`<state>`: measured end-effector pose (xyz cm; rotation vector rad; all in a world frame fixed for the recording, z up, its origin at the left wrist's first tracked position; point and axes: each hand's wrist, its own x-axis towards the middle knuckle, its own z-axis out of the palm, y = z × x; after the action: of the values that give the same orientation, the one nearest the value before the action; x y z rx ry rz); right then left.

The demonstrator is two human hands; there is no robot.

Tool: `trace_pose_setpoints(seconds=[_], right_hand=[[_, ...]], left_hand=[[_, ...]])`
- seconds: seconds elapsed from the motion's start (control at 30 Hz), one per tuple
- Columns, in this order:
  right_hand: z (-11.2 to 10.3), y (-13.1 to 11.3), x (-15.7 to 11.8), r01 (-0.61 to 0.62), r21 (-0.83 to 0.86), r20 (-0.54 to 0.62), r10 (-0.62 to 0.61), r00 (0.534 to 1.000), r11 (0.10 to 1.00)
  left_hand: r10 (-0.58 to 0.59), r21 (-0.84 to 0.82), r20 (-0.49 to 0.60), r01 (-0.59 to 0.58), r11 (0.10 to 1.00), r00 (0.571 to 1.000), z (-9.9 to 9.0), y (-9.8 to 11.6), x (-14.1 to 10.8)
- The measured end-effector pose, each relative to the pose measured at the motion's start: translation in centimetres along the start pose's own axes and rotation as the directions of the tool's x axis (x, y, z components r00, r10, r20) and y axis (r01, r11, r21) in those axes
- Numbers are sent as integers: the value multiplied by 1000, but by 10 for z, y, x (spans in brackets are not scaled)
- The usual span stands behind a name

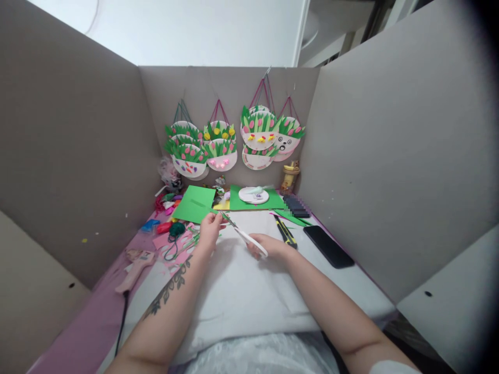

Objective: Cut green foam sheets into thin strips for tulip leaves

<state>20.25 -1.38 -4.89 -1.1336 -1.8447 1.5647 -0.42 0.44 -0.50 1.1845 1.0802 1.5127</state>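
1. The right hand [268, 245] has its fingers clenched around the white handles of a pair of scissors [244, 235], blades pointing up-left.
2. The left hand [210, 228] pinches a thin green paper strip [217, 212] at the blade tips, above the white surface [241, 291].
3. Just beside lie a green paper sheet [194, 203], a utility knife [286, 231] and a black phone [328, 246].
4. Paper-plate flower baskets [234, 140] hang on the cardboard wall behind.

The right hand [268, 245] works white-handled scissors [249, 238] into a green paper strip [217, 212] pinched by the left hand [210, 228].
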Motion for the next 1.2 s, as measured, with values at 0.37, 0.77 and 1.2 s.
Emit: trace_pose_setpoints(seconds=[0.37,0.77,1.2], right_hand=[[4,-12,-6,-4,22,13,4,1000,1000],[5,-16,-8,-26,18,-3,26,1000,999],[2,-16,-10,-54,26,7,54,999,998]], left_hand=[[1,2,7,-1,1000,1000,0,0,0],[-11,5,9,11,1000,1000,-2,-2,2],[-30,6,28,30,1000,999,-5,-6,3]])
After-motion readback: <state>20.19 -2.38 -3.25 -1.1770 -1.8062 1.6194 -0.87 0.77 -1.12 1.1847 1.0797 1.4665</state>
